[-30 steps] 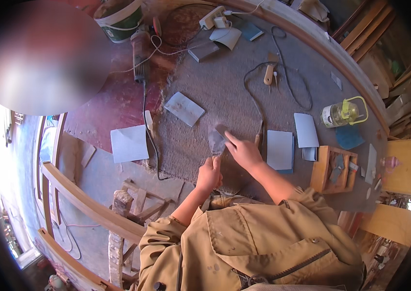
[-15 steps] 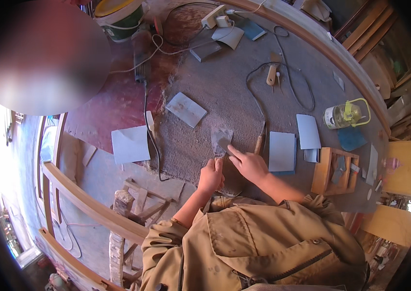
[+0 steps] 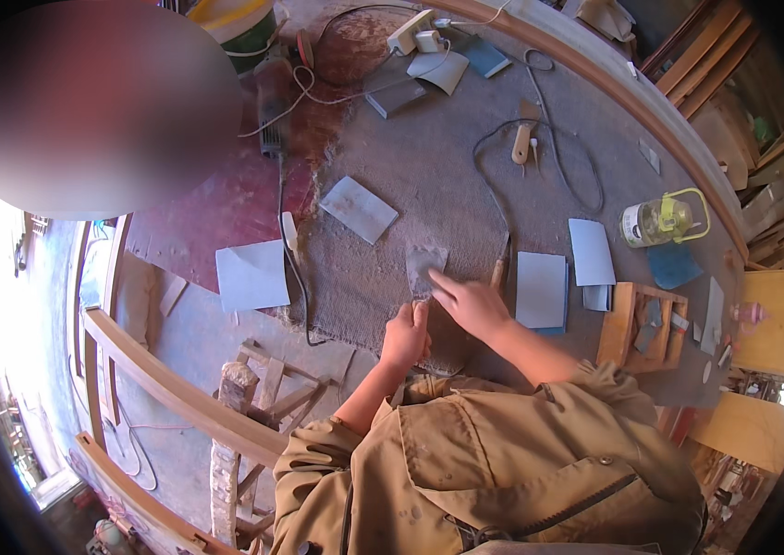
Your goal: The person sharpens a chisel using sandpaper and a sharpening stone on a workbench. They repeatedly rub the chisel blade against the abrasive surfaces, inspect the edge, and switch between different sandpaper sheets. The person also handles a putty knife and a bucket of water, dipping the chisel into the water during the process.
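Near the middle of the table my left hand [image 3: 405,337] is closed round the handle of a putty knife, its thumb on top. The wide grey blade of the putty knife [image 3: 428,259] points away from me and carries smears of paste. My right hand [image 3: 473,308] is closed, its fingertips over the blade's right side. A small dark flat piece seems to be pinched there, mostly hidden by the fingers. Right of the blade, partly behind my right hand, lies a wooden-handled tool [image 3: 498,273] with its dark end pointing away.
Sandpaper sheets [image 3: 541,289] lie about the table. A clear bottle [image 3: 658,220] with a yellow-green handle and a wooden box [image 3: 621,324] stand right. A corded power tool [image 3: 274,106], power strip [image 3: 410,33] and bucket [image 3: 246,37] are farther away. A curved wooden rail [image 3: 184,393] crosses left.
The small dark piece, plain across the blade before, is now mostly hidden by my right fingers, which have shifted slightly and are a little blurred. My left hand keeps its grip.
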